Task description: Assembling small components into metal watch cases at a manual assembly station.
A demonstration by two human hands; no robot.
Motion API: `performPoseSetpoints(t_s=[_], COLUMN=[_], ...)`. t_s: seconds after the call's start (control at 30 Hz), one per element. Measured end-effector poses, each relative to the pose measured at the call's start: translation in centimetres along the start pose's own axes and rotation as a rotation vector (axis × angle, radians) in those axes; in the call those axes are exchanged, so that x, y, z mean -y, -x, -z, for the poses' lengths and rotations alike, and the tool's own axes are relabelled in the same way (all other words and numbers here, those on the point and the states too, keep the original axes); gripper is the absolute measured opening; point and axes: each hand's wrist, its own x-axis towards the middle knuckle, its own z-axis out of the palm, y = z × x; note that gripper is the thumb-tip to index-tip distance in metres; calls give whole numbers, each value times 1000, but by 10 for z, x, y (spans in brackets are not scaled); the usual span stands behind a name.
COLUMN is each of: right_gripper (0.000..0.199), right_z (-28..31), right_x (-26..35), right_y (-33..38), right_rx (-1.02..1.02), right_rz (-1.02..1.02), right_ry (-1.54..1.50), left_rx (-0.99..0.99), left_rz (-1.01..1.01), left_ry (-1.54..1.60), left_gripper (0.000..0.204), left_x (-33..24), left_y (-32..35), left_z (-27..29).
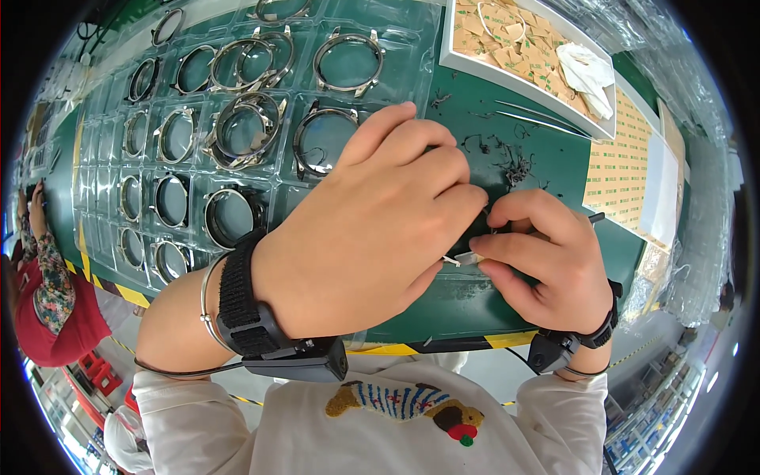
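Left hand [372, 237]: curled shut over a dark part [479, 229], near table [467, 297] front edge.
Right hand [546, 261]: pinched a small white strip [465, 258].
Tray [198, 142]: watch cases [348, 59], table's left.

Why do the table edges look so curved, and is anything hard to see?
Head view: the fisheye lens bends the green table toward a dark rim; overhead light glares off the clear plastic tray; the left hand hides most of the small part pinched with the right hand.
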Motion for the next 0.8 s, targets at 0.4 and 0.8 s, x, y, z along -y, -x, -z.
performPoseSetpoints(t_s=[0.4, 0.8], right_gripper=[25, 22], right_z=[1, -3], right_x=[-6, -6], right_y=[-3, -2], right_rx=[21, -8], right_rz=[58, -2], right_ry=[-32, -87], left_rx=[-14, -53], left_rz=[-15, 25], left_ry=[13, 27], left_gripper=[51, 52], left_x=[0, -2], left_y=[0, 1], left_z=[-5, -10])
